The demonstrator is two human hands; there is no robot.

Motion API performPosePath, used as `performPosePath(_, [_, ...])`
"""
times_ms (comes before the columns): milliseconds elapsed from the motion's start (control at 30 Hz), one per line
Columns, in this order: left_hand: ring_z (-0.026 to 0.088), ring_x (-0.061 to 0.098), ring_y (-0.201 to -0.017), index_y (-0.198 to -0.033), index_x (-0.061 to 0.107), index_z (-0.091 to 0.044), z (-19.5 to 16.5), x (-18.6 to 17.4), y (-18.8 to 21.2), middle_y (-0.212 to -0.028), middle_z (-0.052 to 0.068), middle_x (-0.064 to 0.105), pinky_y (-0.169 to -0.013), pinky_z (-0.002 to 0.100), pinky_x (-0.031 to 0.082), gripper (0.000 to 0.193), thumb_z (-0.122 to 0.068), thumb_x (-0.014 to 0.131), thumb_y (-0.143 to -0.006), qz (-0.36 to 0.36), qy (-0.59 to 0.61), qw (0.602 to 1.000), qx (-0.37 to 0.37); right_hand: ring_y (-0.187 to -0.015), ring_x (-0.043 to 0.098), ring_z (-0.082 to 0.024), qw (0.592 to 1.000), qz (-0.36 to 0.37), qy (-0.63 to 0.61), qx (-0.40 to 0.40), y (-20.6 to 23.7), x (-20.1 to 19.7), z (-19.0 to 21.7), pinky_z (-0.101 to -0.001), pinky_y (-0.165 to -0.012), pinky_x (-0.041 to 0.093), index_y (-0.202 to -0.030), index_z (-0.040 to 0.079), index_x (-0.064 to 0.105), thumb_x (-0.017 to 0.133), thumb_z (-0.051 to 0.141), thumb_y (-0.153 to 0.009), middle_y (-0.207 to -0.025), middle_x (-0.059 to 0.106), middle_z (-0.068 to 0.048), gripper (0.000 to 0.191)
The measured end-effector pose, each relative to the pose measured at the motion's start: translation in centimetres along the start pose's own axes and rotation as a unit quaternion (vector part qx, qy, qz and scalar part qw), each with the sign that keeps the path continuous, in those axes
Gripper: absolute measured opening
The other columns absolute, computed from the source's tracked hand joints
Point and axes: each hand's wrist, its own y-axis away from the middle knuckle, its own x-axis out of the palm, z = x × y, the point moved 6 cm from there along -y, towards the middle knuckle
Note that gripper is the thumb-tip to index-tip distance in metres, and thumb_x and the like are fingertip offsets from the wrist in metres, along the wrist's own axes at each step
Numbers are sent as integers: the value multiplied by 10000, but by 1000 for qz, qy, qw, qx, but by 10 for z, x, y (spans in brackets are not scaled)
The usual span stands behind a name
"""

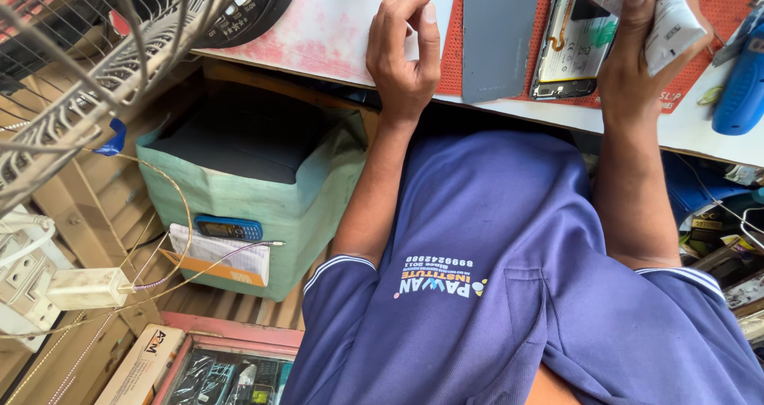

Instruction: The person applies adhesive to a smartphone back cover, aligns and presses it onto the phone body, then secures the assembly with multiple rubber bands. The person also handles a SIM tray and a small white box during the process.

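The white tabletop (pixel 334 31) runs across the top of the view, with a red mat (pixel 720 11) spread over its right part. On the mat lie two long flat pieces side by side, both with their long axes pointing away from the person. One is a grey back cover (pixel 497 39). Just to its right is an opened phone (pixel 574 51), insides up.

The right hand (pixel 637 63) is directly over the near end of the phone and grips a white packet (pixel 672 27), thumb pressed on its face. The packet is raised above the phone's right edge.

The left hand (pixel 402 55) sits at the tabletop's near edge, just left of the cover. Its fingers are curled loosely toward the thumb and it seems to hold nothing. The phone is nearer the right hand, the cover nearer the left. A blue tool (pixel 740 83) lies far right.
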Motion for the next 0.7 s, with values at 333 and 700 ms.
performPosePath(333, [108,610,-796,-1165,636,-129,-3,-1,-1,-991,-10,667,-675,254,494,130,-70,615,-1051,-4,4,1000,5,-885,538,-167,1000,-20,3,4,11,-5,-36,-293,-792,431,-1181,-61,554,597,129,-1230,-1048,585,-98,200])
performPosePath(700, [102,615,-800,-1162,635,-130,-2,0,-1,-981,-13,663,-674,253,487,119,-82,612,-1055,-2,7,1000,5,-967,532,-179,1000,-26,-9,-2,18,-9,-70,-294,-864,452,-1283,-9,453,577,112,-1271,-1135,563,-107,174])
